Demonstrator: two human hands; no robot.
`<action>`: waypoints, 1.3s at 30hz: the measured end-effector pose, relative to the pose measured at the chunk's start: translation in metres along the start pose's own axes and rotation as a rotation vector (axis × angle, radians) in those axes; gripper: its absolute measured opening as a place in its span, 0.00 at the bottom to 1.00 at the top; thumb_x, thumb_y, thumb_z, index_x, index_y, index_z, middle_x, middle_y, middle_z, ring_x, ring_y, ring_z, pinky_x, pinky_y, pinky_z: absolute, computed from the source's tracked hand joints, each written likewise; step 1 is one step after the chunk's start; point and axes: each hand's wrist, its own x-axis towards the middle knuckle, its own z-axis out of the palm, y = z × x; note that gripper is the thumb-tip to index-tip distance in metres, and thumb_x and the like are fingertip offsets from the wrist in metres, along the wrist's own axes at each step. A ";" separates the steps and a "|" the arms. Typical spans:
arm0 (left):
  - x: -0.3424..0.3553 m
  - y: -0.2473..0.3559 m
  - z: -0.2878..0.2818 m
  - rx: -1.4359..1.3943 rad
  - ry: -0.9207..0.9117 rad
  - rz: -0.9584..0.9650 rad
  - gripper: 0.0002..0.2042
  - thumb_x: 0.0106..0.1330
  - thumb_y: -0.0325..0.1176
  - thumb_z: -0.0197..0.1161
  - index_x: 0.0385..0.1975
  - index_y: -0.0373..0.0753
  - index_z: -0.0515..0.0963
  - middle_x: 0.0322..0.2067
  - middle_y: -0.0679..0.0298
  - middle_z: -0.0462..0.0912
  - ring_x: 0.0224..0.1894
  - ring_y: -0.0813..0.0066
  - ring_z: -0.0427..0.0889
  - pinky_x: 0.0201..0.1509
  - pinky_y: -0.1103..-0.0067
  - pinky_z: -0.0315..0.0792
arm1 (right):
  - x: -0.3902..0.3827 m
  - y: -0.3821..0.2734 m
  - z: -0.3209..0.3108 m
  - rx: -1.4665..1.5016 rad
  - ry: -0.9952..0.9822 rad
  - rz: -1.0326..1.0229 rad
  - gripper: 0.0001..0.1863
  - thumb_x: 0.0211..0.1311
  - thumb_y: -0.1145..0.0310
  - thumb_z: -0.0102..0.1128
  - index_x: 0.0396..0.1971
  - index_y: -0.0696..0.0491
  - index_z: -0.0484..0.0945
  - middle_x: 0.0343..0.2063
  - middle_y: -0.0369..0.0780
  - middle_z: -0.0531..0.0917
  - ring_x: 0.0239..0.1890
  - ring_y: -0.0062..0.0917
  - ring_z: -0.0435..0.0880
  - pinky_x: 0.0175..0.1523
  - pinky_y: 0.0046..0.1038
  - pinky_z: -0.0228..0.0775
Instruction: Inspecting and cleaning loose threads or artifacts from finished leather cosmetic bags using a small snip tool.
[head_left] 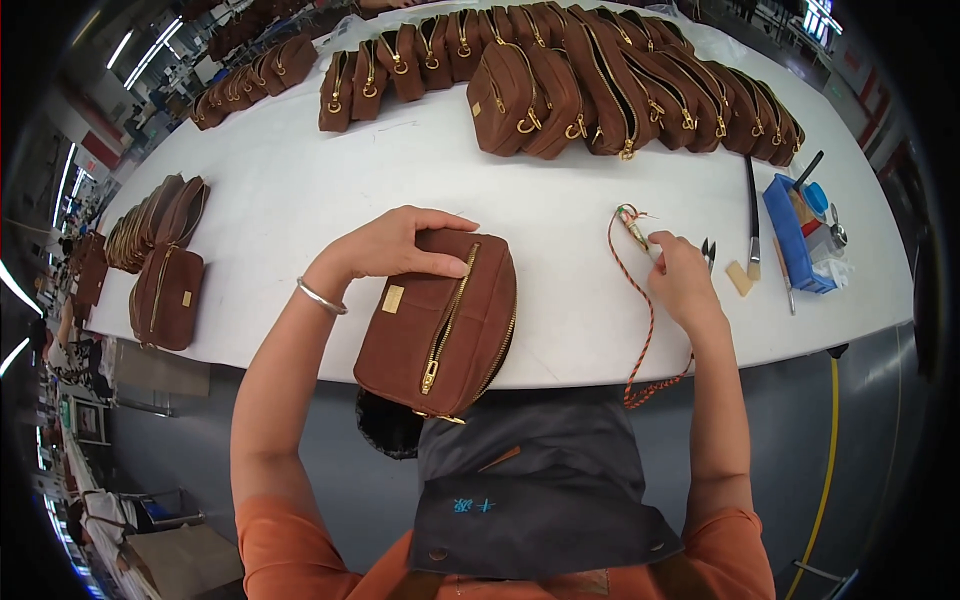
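Observation:
Near the table's front edge, a brown zippered bag (pixel 440 320) stands tilted, with a small gold plate and a gold zipper on its front. My left hand (pixel 405 245) grips its upper end, thumb on the front beside the zipper and fingers along the top. To the right of the bag, my right hand (pixel 683 280) is closed round the near end of a small slim tool (pixel 632 228) with a metallic tip; its exact kind is unclear. An orange and black braided cord (pixel 640 290) is tied to the tool and loops down over the table edge.
Rows of similar brown bags (pixel 600 85) stand at the back, more (pixel 168 295) at the left. On the right are a blue tray (pixel 790 240) of supplies, a long brush (pixel 753 220), a tan block (pixel 739 279) and dark-tipped snips (pixel 709 252) partly behind my right hand.

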 end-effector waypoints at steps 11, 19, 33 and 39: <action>-0.023 0.021 0.019 0.004 -0.030 -0.300 0.31 0.51 0.56 0.74 0.50 0.39 0.81 0.41 0.59 0.85 0.43 0.70 0.83 0.47 0.75 0.76 | -0.016 -0.008 -0.001 0.480 0.114 0.034 0.10 0.54 0.79 0.57 0.38 0.62 0.77 0.25 0.38 0.79 0.28 0.21 0.77 0.35 0.23 0.70; -0.047 0.034 0.058 -0.109 0.109 -0.151 0.34 0.56 0.58 0.69 0.54 0.37 0.77 0.41 0.54 0.84 0.42 0.64 0.83 0.48 0.73 0.77 | -0.043 -0.062 0.005 1.205 -0.186 -0.084 0.05 0.66 0.72 0.60 0.36 0.58 0.77 0.29 0.33 0.80 0.31 0.12 0.77 0.37 0.15 0.67; -0.060 0.049 0.083 -0.130 0.249 0.066 0.19 0.69 0.44 0.59 0.52 0.37 0.77 0.34 0.55 0.76 0.39 0.61 0.76 0.45 0.72 0.71 | -0.059 -0.096 0.007 1.642 -0.295 0.059 0.04 0.64 0.76 0.61 0.33 0.61 0.77 0.35 0.46 0.83 0.38 0.30 0.87 0.41 0.25 0.83; -0.063 0.054 0.090 -0.298 0.242 0.002 0.16 0.69 0.39 0.61 0.51 0.35 0.77 0.42 0.61 0.75 0.46 0.72 0.75 0.50 0.78 0.69 | -0.063 -0.104 0.010 1.535 -0.238 -0.022 0.04 0.60 0.80 0.64 0.31 0.63 0.77 0.34 0.45 0.83 0.35 0.28 0.86 0.42 0.25 0.82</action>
